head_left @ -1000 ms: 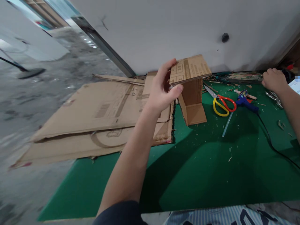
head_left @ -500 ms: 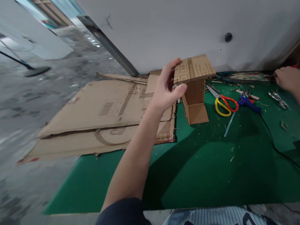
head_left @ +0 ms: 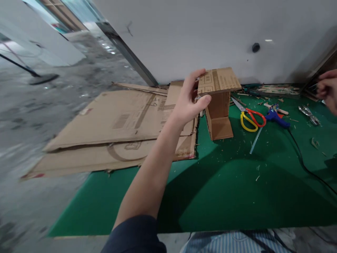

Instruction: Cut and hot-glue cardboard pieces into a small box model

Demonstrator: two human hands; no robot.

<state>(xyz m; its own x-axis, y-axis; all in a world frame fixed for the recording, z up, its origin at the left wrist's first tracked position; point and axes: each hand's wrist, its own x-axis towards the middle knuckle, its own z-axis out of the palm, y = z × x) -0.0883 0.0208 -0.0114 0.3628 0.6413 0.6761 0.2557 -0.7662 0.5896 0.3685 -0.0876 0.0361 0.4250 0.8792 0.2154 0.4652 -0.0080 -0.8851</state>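
Observation:
My left hand (head_left: 188, 98) grips the left side of a small cardboard structure (head_left: 221, 80), thumb in front and fingers behind. The structure stands upright on the green tabletop (head_left: 226, 189), with a flat top panel, walls below and a flap at its foot. At the far right edge my right hand (head_left: 328, 89) is raised, its fingers curled together and partly cut off by the frame. Whatever may be in them is too small to make out. Right of the structure lie scissors (head_left: 250, 117) with red and yellow handles, and a blue glue gun (head_left: 277, 117) with a clear glue stick.
Large flat cardboard sheets (head_left: 118, 123) cover the table's left part and overhang its edge. Thin wooden sticks (head_left: 279, 89) lie along the white wall (head_left: 189, 38). A shiny clear-and-metal item (head_left: 309, 115) and a black cord (head_left: 301, 158) are at the right, among scraps.
My right hand has come away from the sticks' right end and shifted to the right, fingers now curled. My left hand keeps its hold on the cardboard structure. The view has shifted slightly.

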